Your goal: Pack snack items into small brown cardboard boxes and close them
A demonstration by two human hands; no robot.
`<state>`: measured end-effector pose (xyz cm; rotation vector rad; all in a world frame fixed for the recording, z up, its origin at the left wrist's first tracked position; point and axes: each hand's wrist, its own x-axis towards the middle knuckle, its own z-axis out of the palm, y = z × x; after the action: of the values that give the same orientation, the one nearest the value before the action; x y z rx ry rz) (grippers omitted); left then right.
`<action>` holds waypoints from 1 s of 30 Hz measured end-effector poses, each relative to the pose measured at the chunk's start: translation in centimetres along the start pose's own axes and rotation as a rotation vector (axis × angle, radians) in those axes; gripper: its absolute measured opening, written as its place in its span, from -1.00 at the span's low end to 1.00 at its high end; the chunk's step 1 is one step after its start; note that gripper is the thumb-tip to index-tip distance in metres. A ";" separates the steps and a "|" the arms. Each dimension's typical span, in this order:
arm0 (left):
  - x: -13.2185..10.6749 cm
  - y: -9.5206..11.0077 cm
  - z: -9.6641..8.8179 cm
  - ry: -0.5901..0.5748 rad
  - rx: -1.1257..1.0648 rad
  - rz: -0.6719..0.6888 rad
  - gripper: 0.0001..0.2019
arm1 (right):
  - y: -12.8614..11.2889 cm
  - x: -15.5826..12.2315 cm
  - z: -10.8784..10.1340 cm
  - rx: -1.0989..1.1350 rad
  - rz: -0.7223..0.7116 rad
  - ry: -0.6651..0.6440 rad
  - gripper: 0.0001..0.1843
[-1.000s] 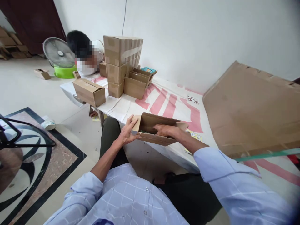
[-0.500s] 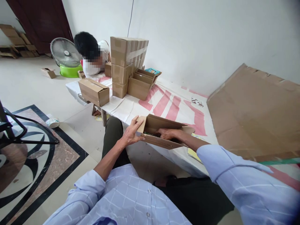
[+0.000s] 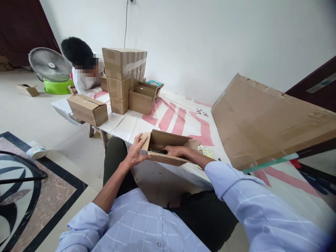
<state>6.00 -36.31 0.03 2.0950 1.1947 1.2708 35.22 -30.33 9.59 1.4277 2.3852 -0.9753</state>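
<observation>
An open cardboard box point(image 3: 168, 160) rests at the near edge of the covered table, tilted towards me. My left hand point(image 3: 135, 152) grips its left end, the thumb below and the fingers over the end flap. Inside the box is my right hand point(image 3: 175, 151), its fingers bent downward and their tips hidden by the front wall. Beside those fingers a dark green item point(image 3: 156, 151) shows at the box's bottom, too small and shaded to name. Whatever the right fingers hold is out of sight.
Stacked cartons point(image 3: 119, 87) and open boxes point(image 3: 140, 101) stand farther left, near a closed carton point(image 3: 88, 109). A person point(image 3: 84, 77) leans behind the stack beside a fan point(image 3: 49, 65). A large cardboard sheet point(image 3: 262, 122) slants up at right. Yellow printed paper point(image 3: 207, 151) lies by the box.
My view has turned to the right, so the surroundings sit farther left. My left hand still grips the box end, and my right hand remains inside the box.
</observation>
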 end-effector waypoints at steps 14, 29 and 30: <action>1.3 -2.3 0.8 0.021 -0.038 0.057 0.09 | -2.3 -2.5 -3.4 0.040 0.010 0.156 -0.43; 12.6 -7.9 -3.8 0.016 0.145 -0.079 0.03 | -2.8 -11.3 -4.6 0.816 -0.212 0.792 -0.33; 12.4 -7.8 -4.0 0.031 0.186 -0.071 0.02 | -2.7 -11.2 -3.9 0.846 -0.216 0.791 -0.33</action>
<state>1.69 -22.00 2.89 2.1462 1.4374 1.2059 39.35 -36.74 19.09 2.1837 2.8334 -1.9303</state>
